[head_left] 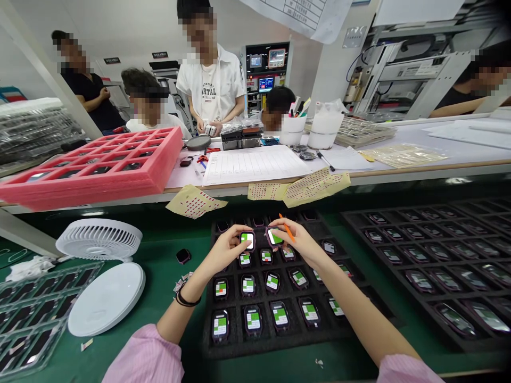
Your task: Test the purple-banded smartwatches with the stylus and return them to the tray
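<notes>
My left hand (231, 246) is closed on a smartwatch body (247, 241) without a strap, its lit screen showing green and white blocks. In my right hand (296, 239) is a second smartwatch (274, 237) with a similar screen, tilted a little. An orange pen-like stick (287, 230) lies between the fingers of that same hand. Both hands hover over the far part of a black foam tray (235, 348), where several smartwatches with lit green-and-white screens sit in separate pockets. Two of these, one screen (221, 288) among them, show a red block. My fingers hide some pockets.
Another black foam tray (403, 290) of watches lies right. On the left are a white fan (106, 300), a lone watch (183, 256) and a clear plastic tray (51, 332). A shelf above bears a pink foam tray (155, 178) and papers (255, 164). Several people are beyond it.
</notes>
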`<state>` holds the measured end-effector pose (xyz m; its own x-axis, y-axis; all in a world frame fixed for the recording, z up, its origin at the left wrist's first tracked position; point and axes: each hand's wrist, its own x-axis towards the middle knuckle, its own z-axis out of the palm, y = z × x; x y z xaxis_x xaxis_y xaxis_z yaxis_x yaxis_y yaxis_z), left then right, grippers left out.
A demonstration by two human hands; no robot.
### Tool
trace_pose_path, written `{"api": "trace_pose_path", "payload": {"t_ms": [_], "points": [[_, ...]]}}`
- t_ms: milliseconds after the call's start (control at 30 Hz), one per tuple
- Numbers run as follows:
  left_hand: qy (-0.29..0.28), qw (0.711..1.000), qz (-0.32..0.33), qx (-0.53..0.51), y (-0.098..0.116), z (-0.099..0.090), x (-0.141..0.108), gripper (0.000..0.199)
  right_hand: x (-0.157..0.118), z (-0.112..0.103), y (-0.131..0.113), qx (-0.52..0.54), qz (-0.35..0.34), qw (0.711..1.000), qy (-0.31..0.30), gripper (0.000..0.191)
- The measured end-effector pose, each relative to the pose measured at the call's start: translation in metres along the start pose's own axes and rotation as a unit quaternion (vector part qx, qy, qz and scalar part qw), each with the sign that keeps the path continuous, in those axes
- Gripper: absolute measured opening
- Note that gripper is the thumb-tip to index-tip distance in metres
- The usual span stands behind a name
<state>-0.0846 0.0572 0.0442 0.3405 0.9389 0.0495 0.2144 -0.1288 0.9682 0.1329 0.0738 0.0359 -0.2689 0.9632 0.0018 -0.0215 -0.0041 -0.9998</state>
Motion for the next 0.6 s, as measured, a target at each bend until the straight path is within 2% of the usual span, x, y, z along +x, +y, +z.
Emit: {"api": "trace_pose_path", "payload": {"t_ms": [100, 233, 333, 467, 600], "points": [[-0.022, 1.000, 0.008, 0.001, -0.0013, 0.0001, -0.0004, 0.039, 0.0014, -0.0002, 0.0006, 0.002, 0.021, 0.999, 0.031, 0.034], [-0.016, 1.000, 0.007, 0.001, -0.0034, 0.0004, 0.0006, 0.043, 0.0031, -0.0010, 0.0015, 0.007, 0.023, 0.998, 0.050, 0.033], [0.001, 1.000, -0.008, -0.014, -0.0029, 0.0006, 0.0017, 0.041, 0.0031, -0.0010, 0.0018, 0.019, 0.015, 1.000, 0.019, 0.037], [0.054, 0.998, -0.024, -0.031, -0.0010, 0.0003, 0.0035, 0.035, 0.0014, -0.0003, 0.0021, 0.019, 0.001, 0.999, -0.036, 0.040], [0.079, 0.995, -0.039, -0.042, 0.0002, -0.0003, 0.0047, 0.036, -0.0001, -0.0004, 0.0026, 0.009, -0.005, 0.998, -0.065, 0.042]]}}
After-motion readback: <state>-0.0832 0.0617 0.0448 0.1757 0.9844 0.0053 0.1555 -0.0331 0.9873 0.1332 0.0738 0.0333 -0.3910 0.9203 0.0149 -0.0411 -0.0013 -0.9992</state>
